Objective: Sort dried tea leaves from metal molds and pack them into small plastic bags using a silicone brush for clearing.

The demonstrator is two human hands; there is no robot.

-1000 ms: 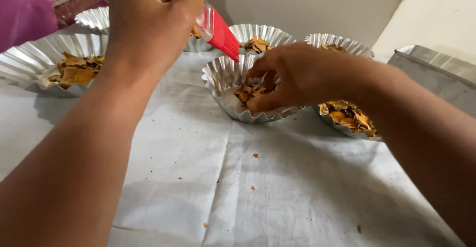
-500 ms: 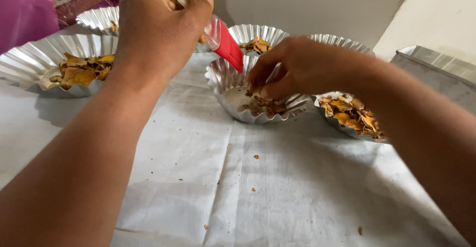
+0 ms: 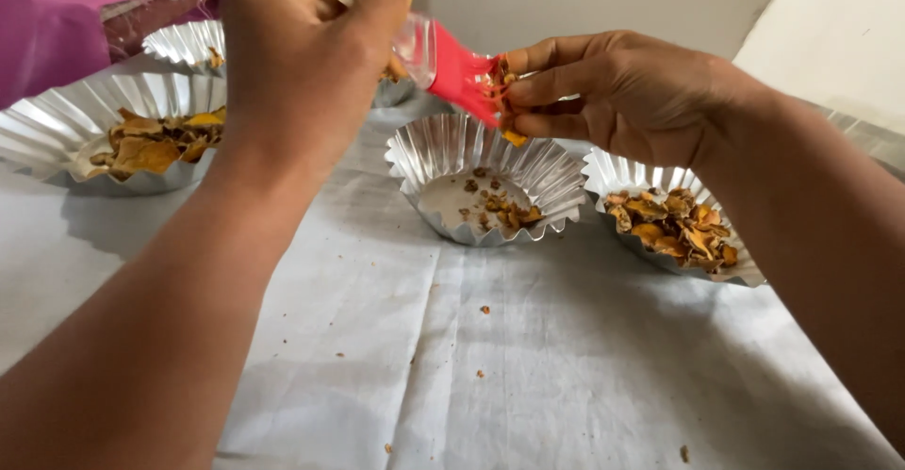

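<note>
Left hand (image 3: 302, 65) raised over the table, fingers curled tight around the clear handle of a red plastic scoop (image 3: 459, 72) — its red end points right, toward the other hand. Right hand (image 3: 622, 98) meets that end; thumb and fingers (image 3: 556, 83) pinched narrow on a clump of dried orange-brown pieces (image 3: 501, 83) at the scoop's lip, one piece hanging just below.

Directly under both: a fluted silver foil cup (image 3: 490, 187), nearly empty, a few crumbs on its base. Just right of it, a second foil cup (image 3: 674, 225) filled with the same dried pieces. Far left, a larger filled foil cup (image 3: 113, 135), another behind it (image 3: 189, 46). All stand on creased white paper (image 3: 490, 357) — scattered crumbs on it. Pink cloth (image 3: 66, 17) at top left.
</note>
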